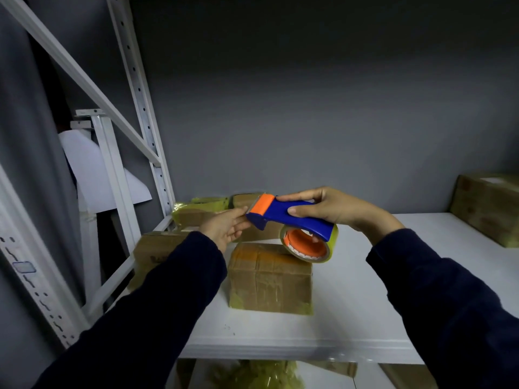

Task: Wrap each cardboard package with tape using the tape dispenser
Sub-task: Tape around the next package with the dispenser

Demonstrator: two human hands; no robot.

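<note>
a: quick, where's the tape dispenser (pixel 292 217)?
b: in the air over the shelf (pixel 365 304). right hand (pixel 323 209) is wrapped round the blue handle, thumb on the near side, fingers clamped over the top.
a: long axis?
b: runs left to right. orange cutter end on the left, tape roll (pixel 309 245) hanging at the right end.
a: left hand (pixel 224 228)?
b: fingertips right at the cutter end. can't tell if they're pinching a tape tail or just touching, tape's too clear to see.
a: and the target?
b: cardboard package (pixel 269 279) sits on the shelf, below the dispenser and nearer to the person, between the two sleeves. roll hovers by its far right top corner, contact unclear.
a: so next move?
b: my guess: pull the tail left and down onto the top face. the left hand is closer to that end.
a: other stuff?
b: taped packages (pixel 196 211) stacked far left, another box (pixel 488 206) far right.
</note>
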